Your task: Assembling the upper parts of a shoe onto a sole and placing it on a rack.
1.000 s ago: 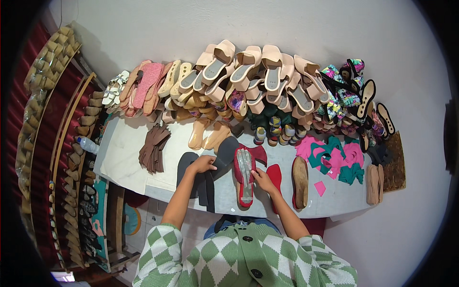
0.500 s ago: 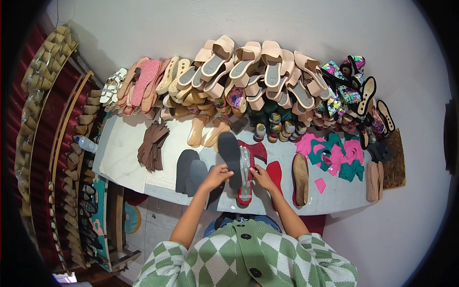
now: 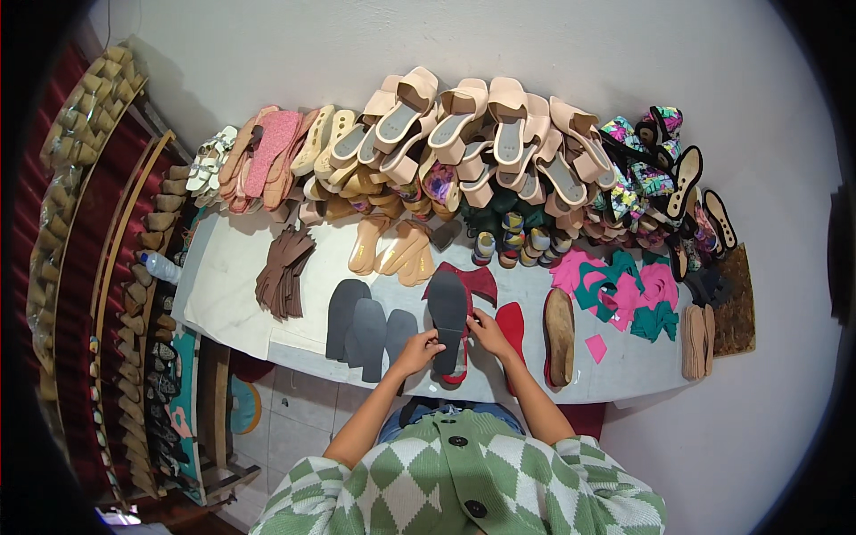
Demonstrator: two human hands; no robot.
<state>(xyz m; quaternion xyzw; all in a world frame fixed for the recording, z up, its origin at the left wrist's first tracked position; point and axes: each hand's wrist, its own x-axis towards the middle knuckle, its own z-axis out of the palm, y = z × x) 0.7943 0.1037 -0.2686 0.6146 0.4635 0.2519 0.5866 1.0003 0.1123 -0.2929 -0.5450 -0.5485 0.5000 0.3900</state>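
White marble-looking tabletop point(image 3: 241, 294) pushed against a pale wall, that's the workspace, and right at the front edge both hands are on one dark grey sole point(image 3: 448, 317). Left hand point(image 3: 417, 350) has its fingers closed on the sole's near left edge, right hand point(image 3: 489, 332) pinches the right edge, so both are clamped on it, holding it flat over a red sole piece point(image 3: 462, 369) that peeks out underneath. If I had to guess what goes wrong: the grey piece could settle crooked on the red one, since each hand only grips an edge, and it all sits close to the table's front edge, so a nudge might send something off. Just left lie three more grey soles point(image 3: 366, 325), a fan of brown cutouts point(image 3: 283, 272) beyond those. To the right there's another red sole point(image 3: 512, 323), a tan insole point(image 3: 560, 323), then pink and teal scraps point(image 3: 624, 290). Along the wall is a big heap of beige sandals point(image 3: 473, 134), and shelves of heels point(image 3: 134, 294) run down the left side
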